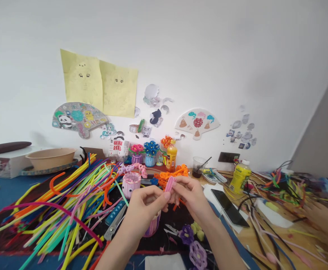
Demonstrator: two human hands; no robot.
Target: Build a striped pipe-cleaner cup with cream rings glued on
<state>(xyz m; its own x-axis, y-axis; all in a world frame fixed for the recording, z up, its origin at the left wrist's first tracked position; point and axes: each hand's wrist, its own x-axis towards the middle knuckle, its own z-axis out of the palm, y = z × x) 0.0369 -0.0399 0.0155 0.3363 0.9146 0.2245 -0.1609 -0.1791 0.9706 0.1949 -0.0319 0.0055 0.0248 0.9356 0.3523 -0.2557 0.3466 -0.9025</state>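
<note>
My left hand (pixel 148 202) and my right hand (pixel 190 193) meet at the middle, fingertips pinched on a folded piece of pink pipe cleaner (pixel 169 184). Behind and below my left hand stands a pink and purple striped pot (pixel 153 226), partly hidden by the hand. To its left is a pink and white pot (pixel 131 184) with googly eyes. Blue-handled scissors (pixel 115 221) lie beside my left forearm. Near my right forearm are purple pipe-cleaner flowers (pixel 198 255) and a small metal cutting tool (pixel 171 229).
Many coloured pipe cleaners (pixel 65 206) cover the left side. Finished pots with blue flowers (pixel 152 149), an orange bottle (pixel 171 156) and a plastic cup (pixel 199 167) stand at the back. A phone (pixel 228 208) lies at right, near a yellow bottle (pixel 240 177) and another person's hand (pixel 322 219).
</note>
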